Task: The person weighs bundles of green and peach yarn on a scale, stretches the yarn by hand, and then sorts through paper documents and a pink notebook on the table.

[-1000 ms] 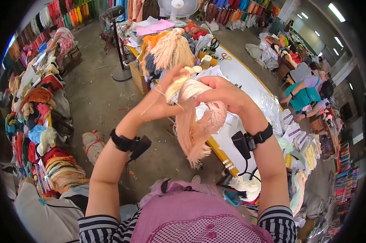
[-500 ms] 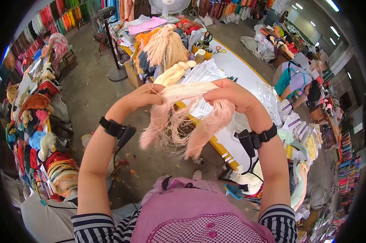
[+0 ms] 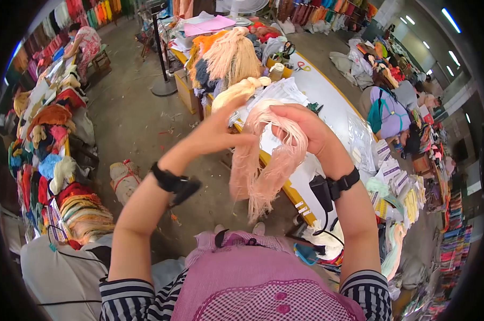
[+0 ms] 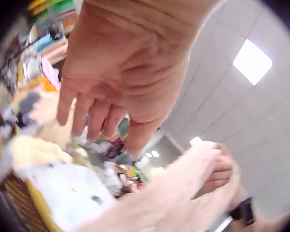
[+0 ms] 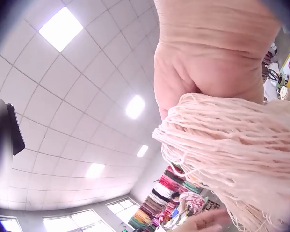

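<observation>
A skein of pale pink yarn [image 3: 282,167] hangs in a loop from my right hand [image 3: 309,127], its loose ends drooping in front of the table edge. In the right wrist view, the strands of the skein [image 5: 237,140] pass under the palm and the fingertips are hidden behind them. My left hand [image 3: 216,132] is just left of the skein, thumb and fingers spread apart. The left wrist view shows the left palm [image 4: 125,63] bare, fingers extended, with the skein beyond it. A cream yarn hank [image 3: 241,93] lies on the table behind the left hand.
The white table [image 3: 327,75] has a yellow edge and bears papers [image 3: 279,96], a peach yarn heap [image 3: 234,56] and red-handled scissors [image 3: 303,67]. Piled yarn [image 3: 84,214] lines the left side. A person [image 3: 390,113] bends over at the right, another [image 3: 86,45] sits far left.
Half a second ago both hands held the skein stretched sideways between them. Now the left hand has let go, its fingers opened, and the skein hangs from the right hand.
</observation>
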Demonstrator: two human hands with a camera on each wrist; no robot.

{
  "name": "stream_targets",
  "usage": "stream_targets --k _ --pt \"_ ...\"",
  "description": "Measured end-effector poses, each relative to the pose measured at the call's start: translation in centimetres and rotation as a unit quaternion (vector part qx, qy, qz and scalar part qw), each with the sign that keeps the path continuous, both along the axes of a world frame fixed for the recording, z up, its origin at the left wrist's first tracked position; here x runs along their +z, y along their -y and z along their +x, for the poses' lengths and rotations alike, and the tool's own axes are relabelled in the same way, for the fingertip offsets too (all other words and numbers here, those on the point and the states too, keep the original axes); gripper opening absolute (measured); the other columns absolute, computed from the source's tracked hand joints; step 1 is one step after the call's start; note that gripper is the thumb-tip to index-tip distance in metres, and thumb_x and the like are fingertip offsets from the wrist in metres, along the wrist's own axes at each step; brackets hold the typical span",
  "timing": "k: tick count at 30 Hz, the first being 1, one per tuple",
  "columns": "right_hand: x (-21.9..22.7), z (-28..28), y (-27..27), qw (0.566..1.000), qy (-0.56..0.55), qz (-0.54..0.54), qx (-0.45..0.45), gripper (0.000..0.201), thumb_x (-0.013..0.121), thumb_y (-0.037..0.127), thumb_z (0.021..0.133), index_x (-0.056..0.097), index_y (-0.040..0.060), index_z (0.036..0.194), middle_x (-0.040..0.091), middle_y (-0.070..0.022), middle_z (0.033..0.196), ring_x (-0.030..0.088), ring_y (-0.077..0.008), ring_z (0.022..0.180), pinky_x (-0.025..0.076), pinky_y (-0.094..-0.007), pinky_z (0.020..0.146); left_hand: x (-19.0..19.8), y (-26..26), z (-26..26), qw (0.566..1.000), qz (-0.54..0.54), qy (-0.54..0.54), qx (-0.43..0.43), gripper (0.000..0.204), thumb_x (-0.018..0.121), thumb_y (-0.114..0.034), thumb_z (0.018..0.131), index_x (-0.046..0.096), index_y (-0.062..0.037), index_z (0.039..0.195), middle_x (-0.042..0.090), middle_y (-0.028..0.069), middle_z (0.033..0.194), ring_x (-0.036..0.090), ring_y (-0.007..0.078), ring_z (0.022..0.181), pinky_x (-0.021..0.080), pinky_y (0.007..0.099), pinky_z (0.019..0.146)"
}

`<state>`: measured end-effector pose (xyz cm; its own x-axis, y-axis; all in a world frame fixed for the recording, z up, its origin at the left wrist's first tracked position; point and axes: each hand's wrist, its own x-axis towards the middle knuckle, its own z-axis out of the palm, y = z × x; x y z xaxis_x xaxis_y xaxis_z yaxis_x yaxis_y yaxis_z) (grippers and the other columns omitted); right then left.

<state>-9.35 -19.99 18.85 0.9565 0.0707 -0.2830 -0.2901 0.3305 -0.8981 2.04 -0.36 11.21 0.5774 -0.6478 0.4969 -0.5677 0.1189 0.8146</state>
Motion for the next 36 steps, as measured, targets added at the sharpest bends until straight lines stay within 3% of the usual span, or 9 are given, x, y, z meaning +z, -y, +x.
stream_targets --k 6,11,18,22,25,27,33,34,36 --pt "1.6 -1.3 0.5 0.986 -0.034 -0.156 0.055 0.033 0.055 0.024 0.092 0.062 -0.0039 0.109 0.069 -0.0124 0.085 0.065 -0.0133 0.071 0.050 -0.0241 0.057 0.9 1.7 -1.3 0.980 0.117 0.072 0.141 0.031 0.062 -0.013 0.073 0.063 -0.0070 0.104 0.066 0.0156 0.089 0.063 0.0332 0.085 0.050 0.0388 0.075" --pt "0.1 -2.6 0.9 0.993 -0.046 -0.109 0.031 0.033 0.058 0.024 0.091 0.062 -0.0029 0.109 0.068 -0.0097 0.084 0.063 -0.0101 0.070 0.047 -0.0209 0.058 3.2 0.4 -0.7 0.967 0.105 0.218 0.080 0.038 0.058 -0.002 0.069 0.065 -0.0080 0.107 0.066 0.0134 0.098 0.062 0.0258 0.084 0.048 0.0336 0.072" --pt "-1.3 -3.3 1.5 0.993 -0.025 -0.112 0.020 0.031 0.069 0.020 0.082 0.062 -0.0014 0.103 0.057 0.0021 0.068 0.048 -0.0026 0.052 0.038 -0.0179 0.045 3.5 -1.1 0.9 0.983 0.135 0.126 0.017 0.031 0.055 0.001 0.073 0.065 -0.0025 0.102 0.067 0.0101 0.087 0.061 0.0156 0.076 0.047 0.0277 0.069" --pt "-1.5 -3.5 1.6 0.998 0.063 -0.023 -0.011 0.030 0.067 0.017 0.082 0.060 -0.0047 0.101 0.055 0.0036 0.065 0.047 -0.0019 0.050 0.035 -0.0163 0.043 0.1 -2.6 4.5 0.982 0.182 0.054 0.007 0.024 0.051 0.002 0.080 0.065 -0.0007 0.100 0.068 0.0068 0.089 0.062 0.0115 0.081 0.048 0.0257 0.072" --pt "1.0 -3.7 2.0 0.994 0.063 0.090 0.010 0.022 0.060 0.010 0.087 0.057 -0.0040 0.104 0.047 0.0066 0.060 0.041 0.0000 0.044 0.032 -0.0169 0.039 -4.6 -3.3 5.0 0.964 0.105 -0.238 -0.056 0.023 0.056 -0.009 0.089 0.062 -0.0012 0.109 0.067 0.0026 0.095 0.058 0.0100 0.083 0.047 0.0270 0.075" --pt "2.1 -3.9 2.8 0.973 0.064 0.220 0.028 0.026 0.052 0.011 0.092 0.053 -0.0091 0.108 0.045 0.0060 0.058 0.039 0.0005 0.041 0.032 -0.0162 0.037 -8.1 -4.4 5.4 0.958 0.140 -0.242 -0.062 0.025 0.058 -0.011 0.089 0.061 -0.0015 0.112 0.067 0.0033 0.097 0.058 0.0102 0.086 0.047 0.0271 0.077" --pt "5.3 -4.2 3.2 0.977 0.090 0.191 -0.005 0.024 0.049 0.011 0.092 0.050 -0.0077 0.107 0.046 0.0058 0.054 0.040 -0.0012 0.037 0.034 -0.0188 0.034 -14.0 -8.1 5.7 0.919 0.356 -0.166 -0.030 0.028 0.062 -0.009 0.084 0.062 0.0010 0.110 0.064 0.0091 0.107 0.059 0.0169 0.102 0.044 0.0294 0.095" --pt "5.6 -4.2 3.2 0.985 0.069 0.153 -0.029 0.022 0.050 0.011 0.092 0.052 -0.0069 0.104 0.047 0.0063 0.055 0.041 -0.0009 0.038 0.034 -0.0189 0.034 -11.6 -7.2 5.1 0.920 0.353 -0.165 -0.036 0.028 0.062 -0.009 0.084 0.062 0.0010 0.110 0.064 0.0091 0.107 0.059 0.0169 0.102 0.044 0.0294 0.095" --pt "5.3 -4.1 2.7 0.990 0.050 0.130 -0.030 0.022 0.053 0.011 0.090 0.057 -0.0069 0.102 0.047 0.0073 0.054 0.042 -0.0003 0.039 0.034 -0.0183 0.035 -5.6 -4.2 2.4 0.978 -0.047 -0.200 -0.040 0.023 0.056 -0.005 0.083 0.063 0.0025 0.103 0.064 0.0098 0.104 0.060 0.0187 0.100 0.044 0.0316 0.094"
